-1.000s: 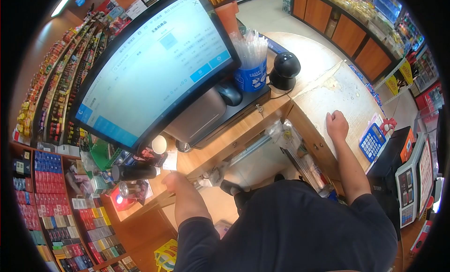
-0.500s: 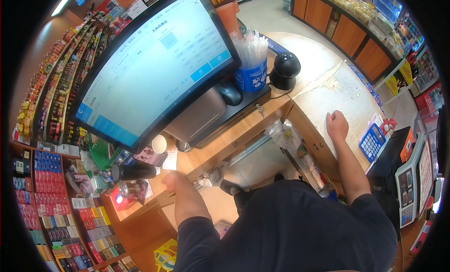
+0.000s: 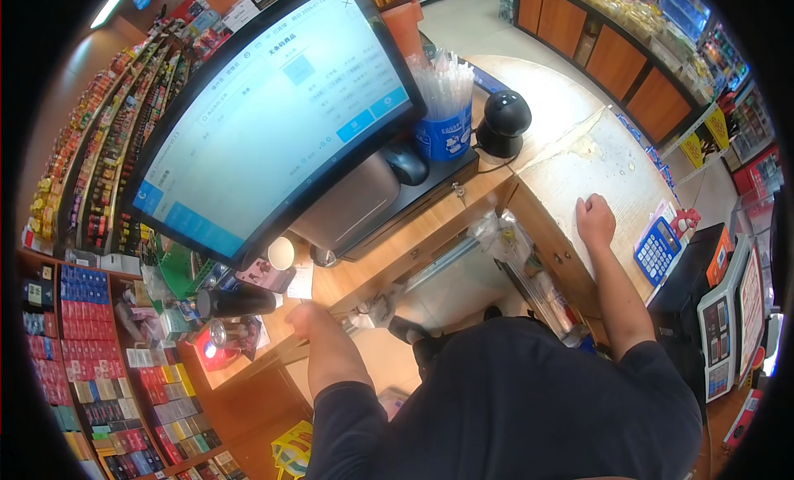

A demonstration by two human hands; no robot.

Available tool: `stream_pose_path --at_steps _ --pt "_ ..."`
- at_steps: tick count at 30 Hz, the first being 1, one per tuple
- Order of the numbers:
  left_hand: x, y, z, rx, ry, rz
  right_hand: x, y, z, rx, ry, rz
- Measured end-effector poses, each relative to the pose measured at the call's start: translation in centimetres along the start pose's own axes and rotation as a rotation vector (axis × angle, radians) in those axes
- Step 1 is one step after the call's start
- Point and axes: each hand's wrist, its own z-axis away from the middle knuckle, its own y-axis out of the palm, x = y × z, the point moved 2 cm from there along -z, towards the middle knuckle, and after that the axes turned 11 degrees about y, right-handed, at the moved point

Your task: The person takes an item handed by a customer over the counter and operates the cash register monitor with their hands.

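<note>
My left hand (image 3: 307,321) rests at the edge of the wooden counter (image 3: 339,285), close to a white slip of paper (image 3: 300,282); its fingers are too small and hidden to read. A black cylinder (image 3: 238,303) and a glass jar (image 3: 225,334) lie to its left, with a paper cup (image 3: 281,253) above. My right hand (image 3: 595,222) lies on the worn pale countertop (image 3: 579,170), its fingers curled in with nothing visible in them. Right of it sits a blue calculator (image 3: 658,250).
A large lit monitor (image 3: 281,116) stands at the upper left. Beside it are a blue tub of straws (image 3: 447,132), a mouse (image 3: 404,164) and a black scanner (image 3: 503,122). A scale (image 3: 719,339) is at the right. Packed shelves (image 3: 87,314) line the left.
</note>
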Motion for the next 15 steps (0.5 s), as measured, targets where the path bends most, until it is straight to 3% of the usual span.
stream_pose_path --at_steps 15 --pt "0.1 0.3 -0.3 -0.015 -0.003 0.006 -0.3 0.3 -0.1 -0.004 -0.012 -0.007"
